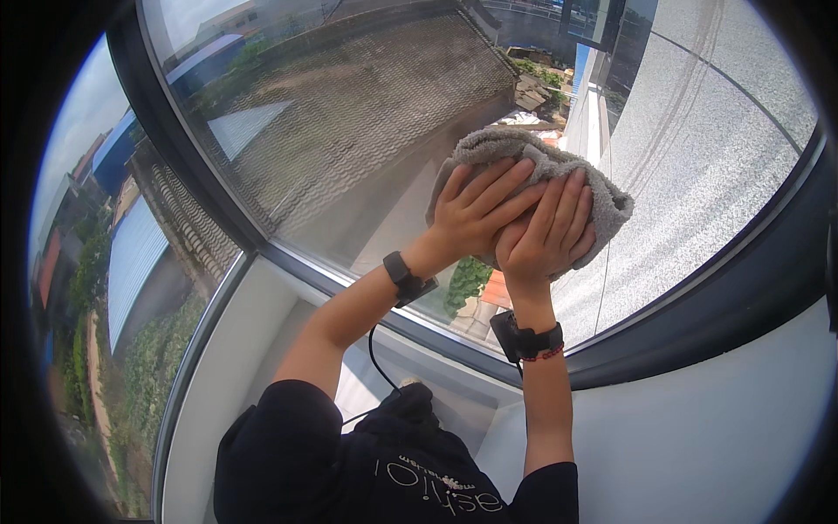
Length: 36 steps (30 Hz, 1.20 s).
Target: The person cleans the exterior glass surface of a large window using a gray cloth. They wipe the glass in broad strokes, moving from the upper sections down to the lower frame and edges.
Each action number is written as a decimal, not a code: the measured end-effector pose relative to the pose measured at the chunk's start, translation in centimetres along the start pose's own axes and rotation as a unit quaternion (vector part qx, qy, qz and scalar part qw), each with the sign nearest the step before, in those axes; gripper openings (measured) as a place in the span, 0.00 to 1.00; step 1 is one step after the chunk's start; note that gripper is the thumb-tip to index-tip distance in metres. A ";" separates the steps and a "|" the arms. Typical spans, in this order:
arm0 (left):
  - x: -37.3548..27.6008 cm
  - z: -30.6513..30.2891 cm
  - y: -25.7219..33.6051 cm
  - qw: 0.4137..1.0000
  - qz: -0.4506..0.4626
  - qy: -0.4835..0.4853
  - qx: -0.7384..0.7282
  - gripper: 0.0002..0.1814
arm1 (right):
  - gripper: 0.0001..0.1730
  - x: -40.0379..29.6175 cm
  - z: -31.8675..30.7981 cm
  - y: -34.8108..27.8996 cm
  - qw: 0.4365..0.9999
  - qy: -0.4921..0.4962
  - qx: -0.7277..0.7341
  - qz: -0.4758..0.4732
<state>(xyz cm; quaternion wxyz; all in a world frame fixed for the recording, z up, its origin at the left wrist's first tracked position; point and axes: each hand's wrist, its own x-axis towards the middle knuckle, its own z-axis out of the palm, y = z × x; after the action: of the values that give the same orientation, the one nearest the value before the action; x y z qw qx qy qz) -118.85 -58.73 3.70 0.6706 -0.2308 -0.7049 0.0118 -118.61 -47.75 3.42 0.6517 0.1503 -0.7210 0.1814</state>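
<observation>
A bunched grey terry cloth [605,196] lies against the window pane [366,164], right of the middle of the view. My left hand [481,206] presses on it with the fingers spread over its folds. Beside it, my right hand [550,226] also rests on the cloth, fingers side by side and pointing up the glass. The two hands touch or overlap at the thumbs. Much of the cloth's lower part is hidden under them. Each wrist bears a black strap with a small box; a red bead bracelet circles the right one.
A dark window frame [301,272] runs below the pane and joins an upright mullion [190,124] at left. Under it is a pale sill wall [268,314]. A white wall [694,419] stands at lower right. A black cable [374,357] hangs by my left arm. Tiled roofs show outside.
</observation>
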 end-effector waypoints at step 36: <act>-20.8 -15.9 -42.4 0.998 -0.049 -0.023 -0.023 0.18 | 0.26 -4.4 21.4 -44.2 0.998 -0.030 -0.026 -0.054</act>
<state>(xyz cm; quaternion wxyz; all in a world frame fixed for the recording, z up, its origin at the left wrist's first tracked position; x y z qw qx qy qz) -117.00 -108.32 -0.41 0.6484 -0.2111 -0.7307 -0.0323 -117.07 -96.98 0.11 0.6420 0.1773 -0.7357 0.1231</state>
